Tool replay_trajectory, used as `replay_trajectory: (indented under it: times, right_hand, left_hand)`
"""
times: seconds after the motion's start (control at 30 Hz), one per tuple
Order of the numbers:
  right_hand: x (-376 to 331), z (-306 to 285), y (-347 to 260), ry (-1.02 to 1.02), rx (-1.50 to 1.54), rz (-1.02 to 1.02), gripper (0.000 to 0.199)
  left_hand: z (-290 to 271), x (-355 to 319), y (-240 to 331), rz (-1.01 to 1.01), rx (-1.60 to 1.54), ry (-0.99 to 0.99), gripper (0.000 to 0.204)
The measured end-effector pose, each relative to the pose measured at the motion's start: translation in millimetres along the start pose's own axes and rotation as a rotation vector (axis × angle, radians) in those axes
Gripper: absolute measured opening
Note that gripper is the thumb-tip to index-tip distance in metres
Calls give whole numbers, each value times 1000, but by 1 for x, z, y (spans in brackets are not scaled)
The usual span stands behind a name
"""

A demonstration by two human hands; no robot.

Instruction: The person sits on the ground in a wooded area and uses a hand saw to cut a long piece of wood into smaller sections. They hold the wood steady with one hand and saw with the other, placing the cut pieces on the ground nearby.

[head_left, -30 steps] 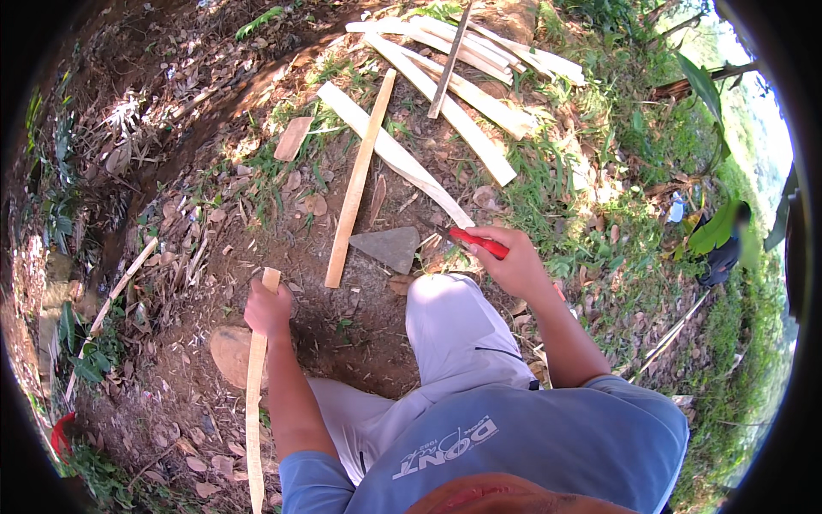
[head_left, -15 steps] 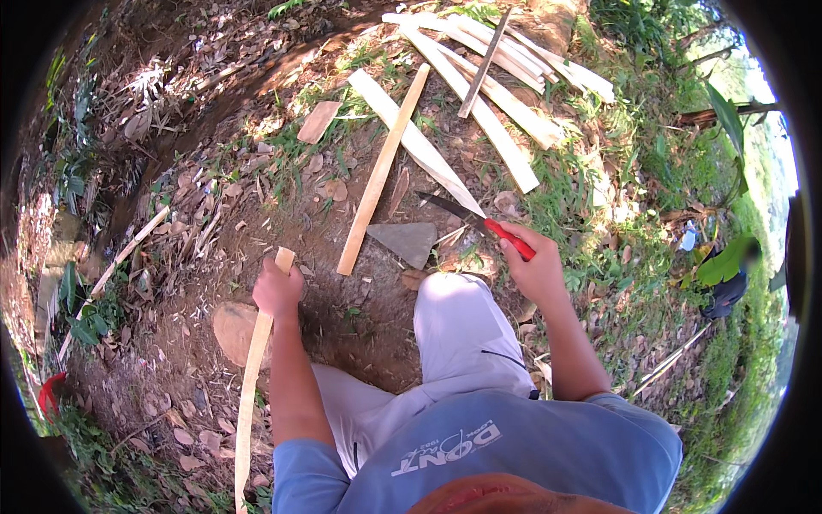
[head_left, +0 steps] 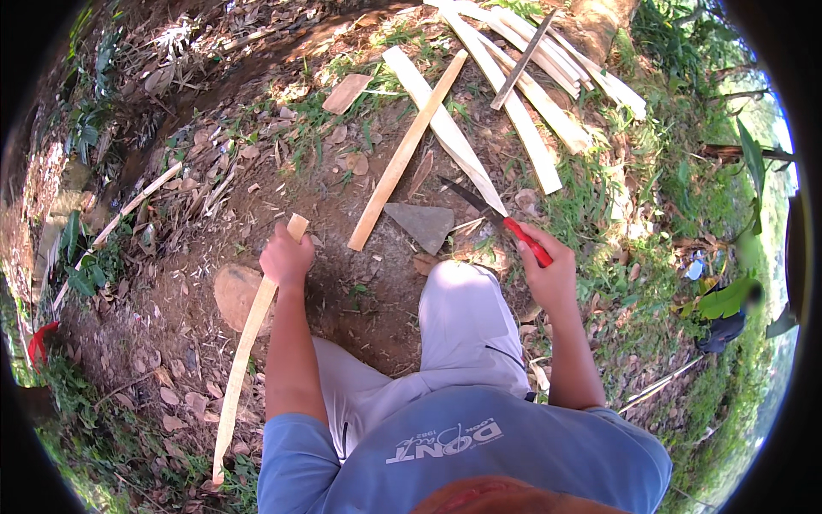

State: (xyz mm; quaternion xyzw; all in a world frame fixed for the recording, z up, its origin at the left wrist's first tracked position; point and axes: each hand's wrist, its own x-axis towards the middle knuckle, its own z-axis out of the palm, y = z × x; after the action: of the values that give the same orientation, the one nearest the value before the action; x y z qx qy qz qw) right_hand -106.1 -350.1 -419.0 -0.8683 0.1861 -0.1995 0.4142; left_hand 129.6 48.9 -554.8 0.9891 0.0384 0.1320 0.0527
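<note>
My left hand (head_left: 287, 254) is wrapped round a long, pale wooden strip (head_left: 241, 377) near its upper end. The strip slants down beside my left forearm, its lower end over the leafy ground. In my right hand (head_left: 552, 267) is a knife (head_left: 526, 240) with a red handle and a dark, slim blade. The blade points up and left, crossing in view the lower end of a pale strip (head_left: 445, 128) on the ground. Between my hands lie a grey triangular stone (head_left: 421, 226) and a yellowish strip (head_left: 402, 163), which crosses that pale one.
Several pale strips (head_left: 548, 163) are fanned out at the far right, with a dark flat bar (head_left: 524, 60) across them. A rounded brown stone or block (head_left: 235, 296) sits beside my left forearm. A flat brown piece (head_left: 347, 94) lies farther off. Plants and grass border the right side.
The whole view has shifted a little, so the ground things sit farther right and higher. The held strip's lower end has swung slightly left; my right hand with the knife is slightly nearer my body.
</note>
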Motion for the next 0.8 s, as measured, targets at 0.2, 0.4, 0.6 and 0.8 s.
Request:
replay_trajectory:
  times: [0.2, 0.4, 0.6, 0.8]
  right_hand:
    - [1, 0, 3, 23, 3, -15, 31]
    - [1, 3, 8, 59, -20, -90, 30]
    - [0, 1, 8, 70, -2, -98, 30]
    - [-2, -5, -6, -17, 9, 28, 32]
  left_hand:
    - [1, 3, 3, 7, -19, 7, 37]
    - [-2, 1, 4, -7, 15, 13, 35]
    - [-5, 2, 9, -38, -21, -27, 38]
    - [-7, 0, 7, -18, -11, -7, 38]
